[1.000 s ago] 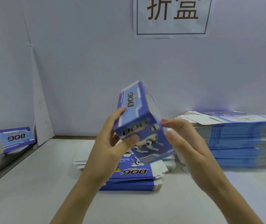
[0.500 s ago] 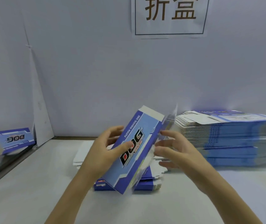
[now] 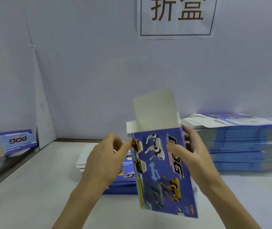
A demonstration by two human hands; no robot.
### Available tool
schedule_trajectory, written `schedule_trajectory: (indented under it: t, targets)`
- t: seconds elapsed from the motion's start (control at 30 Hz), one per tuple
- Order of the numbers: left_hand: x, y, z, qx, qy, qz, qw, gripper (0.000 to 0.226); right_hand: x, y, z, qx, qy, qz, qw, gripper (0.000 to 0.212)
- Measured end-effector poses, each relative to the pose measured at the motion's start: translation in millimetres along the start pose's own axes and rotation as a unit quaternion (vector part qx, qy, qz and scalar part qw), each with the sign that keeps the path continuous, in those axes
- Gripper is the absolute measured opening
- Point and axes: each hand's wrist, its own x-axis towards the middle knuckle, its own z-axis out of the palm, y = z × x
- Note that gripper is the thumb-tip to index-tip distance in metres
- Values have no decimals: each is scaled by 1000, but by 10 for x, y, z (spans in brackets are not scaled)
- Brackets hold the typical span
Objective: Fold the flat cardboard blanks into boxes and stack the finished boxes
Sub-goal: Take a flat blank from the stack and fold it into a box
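Assembly seems at the top-closing step: the blue DOG box [image 3: 161,171] is held upright above the table [image 3: 32,187], tuck flap [image 3: 155,109] raised. Left hand [image 3: 105,161] pinches its upper left edge, right hand [image 3: 193,156] grips the right side; next, that flap needs tucking in.

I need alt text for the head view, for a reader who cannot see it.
A blue box is held nearly upright above a white table, top flap open: left hand on its left edge, right hand on its right edge. Flat blanks are stacked behind.
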Motion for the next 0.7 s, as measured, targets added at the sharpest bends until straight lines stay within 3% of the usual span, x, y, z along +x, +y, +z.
schedule_trajectory:
  t: [0.07, 0.13, 0.23, 0.3, 0.4, 0.47, 0.57, 0.63, 0.7]
  targets:
    - [43, -10, -29, -98, 28, -46, 994, 55, 23, -33, -46, 57, -48, -36, 997, 80]
    - [59, 40, -62, -223, -13, -68, 972, 66, 25, -41, -66, 89, -113, -48, 988, 67]
    - [31, 67, -39, -219, -24, -6, 975, 57, 29, 20, -69, 97, -177, -32, 979, 43]
    - [10, 74, -35, -219, -14, -5, 976, 62, 37, 53, -78, 76, -188, -33, 979, 50]
    - [40, 110, -96, -231, -22, -48, 972, 83, 40, 47, -70, 31, -162, -41, 985, 69]
    - [65, 129, -123, -239, -48, -62, 968, 70, 31, 23, -76, -13, -119, -51, 991, 59]
    - [76, 117, -95, -242, -59, -72, 966, 43, 10, -77, -130, -5, -117, -15, 993, 41]
    - [62, 137, -73, -253, -63, -73, 963, 42, 15, -150, -166, -6, -97, 25, 995, 47]
    - [28, 191, -42, -260, -79, -73, 960, 57, 33, -167, -185, -9, -51, 55, 997, 52]
